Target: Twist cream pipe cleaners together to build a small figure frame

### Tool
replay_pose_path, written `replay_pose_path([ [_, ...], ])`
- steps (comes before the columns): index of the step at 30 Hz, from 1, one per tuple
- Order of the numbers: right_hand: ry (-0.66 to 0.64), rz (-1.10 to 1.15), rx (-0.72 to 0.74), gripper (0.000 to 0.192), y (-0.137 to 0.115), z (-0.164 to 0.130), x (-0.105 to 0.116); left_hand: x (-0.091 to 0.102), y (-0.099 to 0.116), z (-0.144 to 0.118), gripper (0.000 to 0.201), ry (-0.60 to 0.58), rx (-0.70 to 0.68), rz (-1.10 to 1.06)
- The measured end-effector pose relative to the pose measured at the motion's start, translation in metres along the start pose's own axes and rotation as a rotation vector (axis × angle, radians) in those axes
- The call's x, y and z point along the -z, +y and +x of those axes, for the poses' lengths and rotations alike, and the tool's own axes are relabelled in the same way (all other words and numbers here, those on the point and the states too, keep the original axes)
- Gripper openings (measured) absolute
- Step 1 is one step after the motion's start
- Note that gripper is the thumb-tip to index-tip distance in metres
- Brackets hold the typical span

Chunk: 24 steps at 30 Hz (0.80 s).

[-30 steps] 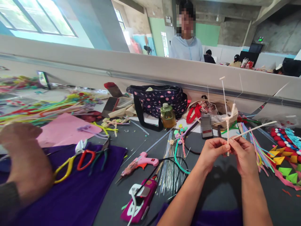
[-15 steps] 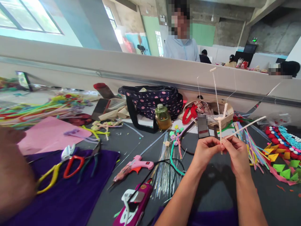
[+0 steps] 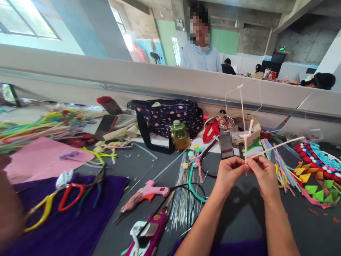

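Both hands meet over the dark tabletop at the right. My left hand (image 3: 231,176) is closed, its fingertips pinching the lower end of a pale pipe-cleaner stem (image 3: 245,145). The stem stands upright and branches above into fuzzy pale arms and thin bent wires. My right hand (image 3: 262,174) is closed at the same spot, pinching a pale pipe cleaner (image 3: 283,145) whose free end slants up to the right. The fingers hide where pipe cleaner and stem meet. Behind the hands lies a phone (image 3: 226,145), with a beige fabric basket (image 3: 254,129) beyond it.
Left of my arms are a pink glue gun (image 3: 151,192), a purple glue gun (image 3: 151,231) and loose wires (image 3: 181,199). Scissors (image 3: 45,209) and pliers (image 3: 99,181) lie on purple cloth. A bottle (image 3: 180,135) stands by a dotted bag (image 3: 162,115). Another person's blurred arm (image 3: 9,209) enters left.
The view has swung slightly right, so the table items sit further left in it. Both hands keep the same pinch, and the slanting pipe cleaner has tipped slightly lower at its free end.
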State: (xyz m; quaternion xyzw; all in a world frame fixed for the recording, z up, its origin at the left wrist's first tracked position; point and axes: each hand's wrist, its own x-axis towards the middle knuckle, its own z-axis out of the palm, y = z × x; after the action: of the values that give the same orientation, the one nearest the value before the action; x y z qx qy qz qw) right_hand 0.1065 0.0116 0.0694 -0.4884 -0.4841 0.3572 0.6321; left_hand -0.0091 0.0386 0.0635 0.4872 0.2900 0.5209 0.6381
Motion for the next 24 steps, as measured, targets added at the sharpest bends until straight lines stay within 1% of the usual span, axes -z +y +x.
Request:
replay_pose_path([
  [6,0.034,-0.029,0.006,0.017,-0.0001,-0.0012,0.0036,-0.0031,-0.0023,-0.0015,0.024,0.039,-0.040,0.048],
  [9,0.036,-0.022,0.024,0.017,0.0008,-0.0015,0.0031,-0.0032,-0.0009,-0.0025,0.023,0.040,-0.053,0.046],
  [14,0.042,0.021,0.038,0.015,0.0009,-0.0019,0.0015,-0.0017,0.0025,-0.0039,0.024,-0.013,-0.045,-0.012],
  [17,0.031,0.064,0.032,0.014,-0.0002,-0.0023,0.0011,-0.0006,0.0023,-0.0036,0.025,-0.069,-0.034,-0.062],
  [21,-0.014,0.138,0.002,0.013,-0.0035,-0.0034,0.0008,0.0008,0.0022,-0.0033,0.026,-0.135,-0.016,-0.119],
  [24,-0.062,0.175,-0.033,0.017,-0.0066,-0.0047,0.0001,0.0012,0.0040,-0.0039,0.027,-0.168,0.013,-0.156],
])
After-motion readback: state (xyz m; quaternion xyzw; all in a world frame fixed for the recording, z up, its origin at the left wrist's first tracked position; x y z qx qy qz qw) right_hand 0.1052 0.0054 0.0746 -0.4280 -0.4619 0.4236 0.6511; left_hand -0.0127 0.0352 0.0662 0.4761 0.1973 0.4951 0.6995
